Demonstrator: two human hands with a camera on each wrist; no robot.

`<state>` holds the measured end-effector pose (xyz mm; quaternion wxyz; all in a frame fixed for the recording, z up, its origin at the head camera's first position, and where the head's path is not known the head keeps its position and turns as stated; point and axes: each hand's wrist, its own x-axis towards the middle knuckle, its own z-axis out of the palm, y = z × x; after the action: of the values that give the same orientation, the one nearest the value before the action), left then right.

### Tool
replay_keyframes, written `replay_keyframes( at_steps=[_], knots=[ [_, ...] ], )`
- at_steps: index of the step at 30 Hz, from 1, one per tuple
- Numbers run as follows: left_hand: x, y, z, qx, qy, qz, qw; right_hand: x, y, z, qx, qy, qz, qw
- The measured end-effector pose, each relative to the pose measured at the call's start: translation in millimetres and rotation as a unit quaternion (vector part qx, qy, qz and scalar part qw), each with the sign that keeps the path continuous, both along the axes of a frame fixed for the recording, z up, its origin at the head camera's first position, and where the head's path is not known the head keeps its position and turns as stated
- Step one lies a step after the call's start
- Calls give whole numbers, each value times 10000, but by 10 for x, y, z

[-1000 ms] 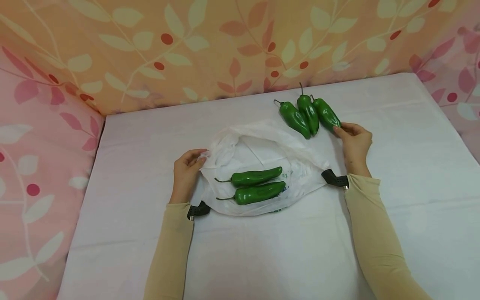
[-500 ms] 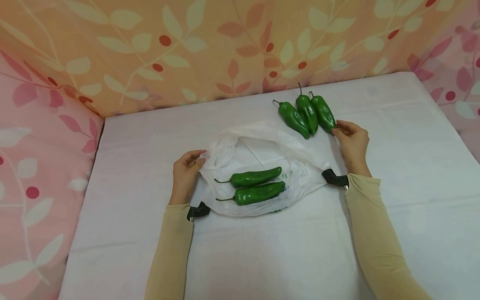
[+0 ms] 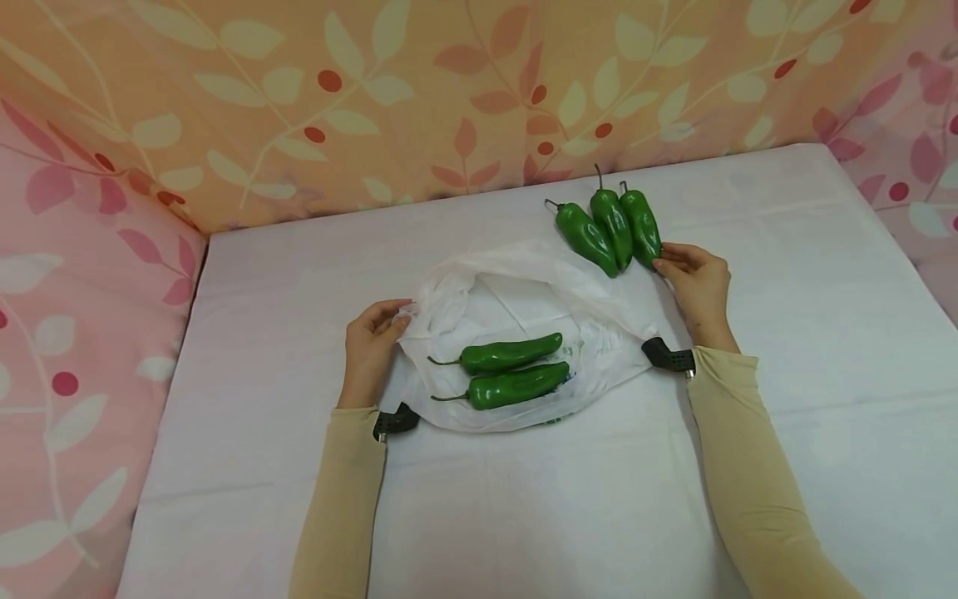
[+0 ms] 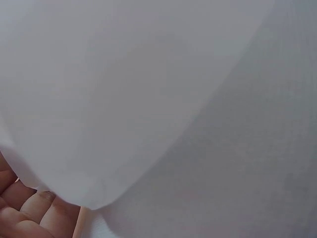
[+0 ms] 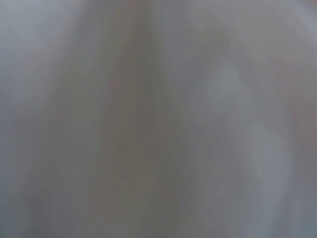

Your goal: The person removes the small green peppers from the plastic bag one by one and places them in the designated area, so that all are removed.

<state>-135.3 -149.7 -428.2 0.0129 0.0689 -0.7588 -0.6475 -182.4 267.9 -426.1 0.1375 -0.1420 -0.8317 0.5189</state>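
Observation:
My left hand (image 3: 372,349) pinches the left rim of a white plastic bag (image 3: 516,266), whose mouth gapes towards me. Inside it lie two long green peppers, an upper pepper (image 3: 511,353) and a lower pepper (image 3: 518,386), stems to the left. At the back right, three more green peppers sit side by side on the cloth. My right hand (image 3: 702,291) has thumb and fingers around the lower tip of the rightmost green pepper (image 3: 640,220). In the left wrist view, bag film (image 4: 114,99) covers most of the picture above part of the hand (image 4: 42,210). Blurred whiteness fills the right wrist view.
A white cloth (image 3: 479,516) covers the table. Left of the held one are a middle pepper (image 3: 612,223) and a left pepper (image 3: 584,235), close together. Leaf-patterned curtains (image 3: 449,100) stand behind and at both sides. A black wrist camera (image 3: 666,358) overlaps the bag's right corner.
My right hand has shifted a little left, swinging the rightmost pepper's tip towards the other two, so it stands more upright in view. The left hand and bag keep their place.

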Motion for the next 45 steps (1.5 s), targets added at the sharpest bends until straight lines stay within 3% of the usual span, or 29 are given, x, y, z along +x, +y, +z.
replay_keyframes(
  at_steps=[15,31,39,45],
  knots=[
    [1,-9,-2,26,8,-50,10000,-13,19,-19,343,111,351,9987],
    [-7,-2,-3,-11,72,-6,10000,8,18,60,-394,-47,233,9989],
    [-10,-2,-3,-6,76,-3,10000,19,5,187,-42,384,202,9990],
    [-14,-1,-2,7,77,9,10000,16,-23,252,-448,601,313,9967]
  ],
)
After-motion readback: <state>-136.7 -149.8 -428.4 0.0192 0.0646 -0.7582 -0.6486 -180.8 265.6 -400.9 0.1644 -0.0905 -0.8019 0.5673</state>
